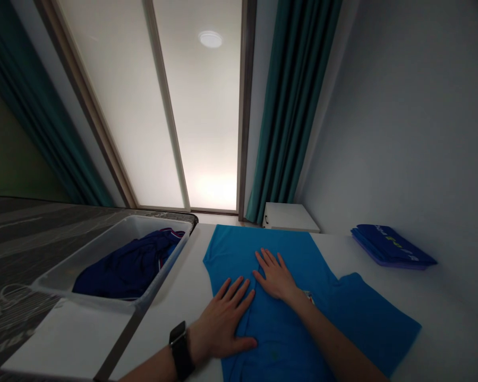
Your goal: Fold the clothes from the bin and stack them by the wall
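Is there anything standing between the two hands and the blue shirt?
Nothing visible: the left hand and the right hand both rest on the blue shirt; the plastic box stands apart, to the left.

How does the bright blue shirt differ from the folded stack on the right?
The bright blue shirt lies spread out, while the folded stack is compact and layered. The shirt is bright blue; the stack's top is dark navy. The left hand and right hand rest on the shirt; neither touches the stack. Both show blue fabric.
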The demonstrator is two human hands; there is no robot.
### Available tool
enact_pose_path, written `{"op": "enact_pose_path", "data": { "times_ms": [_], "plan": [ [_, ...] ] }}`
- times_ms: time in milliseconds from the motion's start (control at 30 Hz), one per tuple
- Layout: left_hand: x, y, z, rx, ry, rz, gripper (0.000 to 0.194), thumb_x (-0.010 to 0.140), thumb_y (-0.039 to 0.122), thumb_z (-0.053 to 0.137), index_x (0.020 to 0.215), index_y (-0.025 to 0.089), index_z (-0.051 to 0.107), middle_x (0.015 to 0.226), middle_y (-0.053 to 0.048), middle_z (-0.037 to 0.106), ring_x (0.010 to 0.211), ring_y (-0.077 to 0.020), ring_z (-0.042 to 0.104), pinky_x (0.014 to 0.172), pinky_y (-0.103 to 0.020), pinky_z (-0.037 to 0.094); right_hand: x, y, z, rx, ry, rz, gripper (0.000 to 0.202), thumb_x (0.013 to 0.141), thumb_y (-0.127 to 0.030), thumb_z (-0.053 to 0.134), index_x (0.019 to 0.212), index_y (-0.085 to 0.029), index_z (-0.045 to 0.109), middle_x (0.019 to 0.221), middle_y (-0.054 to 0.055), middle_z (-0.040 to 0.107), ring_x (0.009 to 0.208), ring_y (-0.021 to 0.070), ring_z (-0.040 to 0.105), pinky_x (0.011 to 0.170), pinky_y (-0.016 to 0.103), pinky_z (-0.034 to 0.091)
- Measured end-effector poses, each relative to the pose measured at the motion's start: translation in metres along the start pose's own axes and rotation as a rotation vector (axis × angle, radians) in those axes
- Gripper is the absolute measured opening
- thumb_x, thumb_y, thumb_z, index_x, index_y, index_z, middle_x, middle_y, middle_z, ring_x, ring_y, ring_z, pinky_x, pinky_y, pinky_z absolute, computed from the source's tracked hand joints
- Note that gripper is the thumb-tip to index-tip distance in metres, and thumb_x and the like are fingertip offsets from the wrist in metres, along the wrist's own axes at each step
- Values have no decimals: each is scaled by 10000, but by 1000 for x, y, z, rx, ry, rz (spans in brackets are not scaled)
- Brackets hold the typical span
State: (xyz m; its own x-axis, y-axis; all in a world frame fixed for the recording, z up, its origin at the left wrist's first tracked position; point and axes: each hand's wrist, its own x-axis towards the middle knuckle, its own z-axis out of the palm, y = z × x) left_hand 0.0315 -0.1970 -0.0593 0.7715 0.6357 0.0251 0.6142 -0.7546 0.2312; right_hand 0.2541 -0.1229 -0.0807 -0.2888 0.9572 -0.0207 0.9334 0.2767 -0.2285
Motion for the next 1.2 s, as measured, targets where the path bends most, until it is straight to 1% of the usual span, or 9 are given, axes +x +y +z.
{"op": "enact_pose_path", "data": {
  "times_ms": [133,200,367,600,733,867,967,1033,1200],
  "plan": [
    [-2,7,-2,0,20,10,862,914,702,376,1564,184,146,1609,-142,148,1474,-357,151,1187,-562,144,-6,-10,-2,9,70,-129,616,1008,-446,201,1556,-172,144,1619,40,112,1491,186,75,1206,460,16],
    [-3,10,-1,-5,5,19,863,923,692,373,1567,179,114,1610,-139,142,1476,-343,151,1193,-540,148,-8,-15,-1,17,54,-192,599,1011,-434,192,1554,-181,170,1615,34,130,1489,180,99,1208,450,38],
    [-6,13,6,-18,-8,27,893,910,687,413,1569,199,61,1614,-131,122,1476,-341,152,1192,-538,155,-7,-20,4,3,-13,-151,601,1012,-467,188,1539,-183,241,1607,51,163,1487,205,113,1203,478,57],
    [-5,12,5,-23,-6,23,847,926,688,372,1568,207,98,1611,-121,147,1477,-332,159,1191,-551,150,-9,-13,4,17,29,-149,598,1013,-447,192,1543,-171,225,1610,54,167,1487,203,113,1205,466,73],
    [12,12,5,-1,42,9,737,975,620,324,1558,197,170,1598,-113,223,1473,-298,196,1201,-521,144,-21,-1,-1,17,34,-123,583,1016,-417,181,1544,-172,219,1613,46,160,1488,192,109,1207,454,80],
    [47,14,5,24,88,24,678,991,561,339,1542,181,232,1581,-119,282,1471,-289,208,1201,-502,152,-36,19,-6,13,34,-74,577,1017,-404,179,1544,-172,224,1611,53,171,1487,200,120,1207,464,88],
    [73,15,6,42,89,48,618,998,474,362,1531,180,261,1585,-111,274,1474,-280,202,1196,-493,159,-47,33,-10,20,25,-29,567,1015,-403,200,1532,-184,272,1608,57,181,1485,209,131,1204,476,98],
    [85,14,9,41,91,69,620,993,469,375,1531,181,265,1585,-112,272,1470,-281,214,1192,-492,167,-54,40,-12,27,22,-7,554,1009,-396,232,1520,-195,309,1609,57,185,1485,210,133,1205,474,96],
    [91,10,18,32,81,99,649,995,547,331,1532,188,270,1578,-124,288,1455,-292,257,1184,-497,174,-70,54,-14,71,19,19,532,1009,-381,259,1515,-229,322,1607,38,208,1481,200,155,1209,459,98]
  ]
}}
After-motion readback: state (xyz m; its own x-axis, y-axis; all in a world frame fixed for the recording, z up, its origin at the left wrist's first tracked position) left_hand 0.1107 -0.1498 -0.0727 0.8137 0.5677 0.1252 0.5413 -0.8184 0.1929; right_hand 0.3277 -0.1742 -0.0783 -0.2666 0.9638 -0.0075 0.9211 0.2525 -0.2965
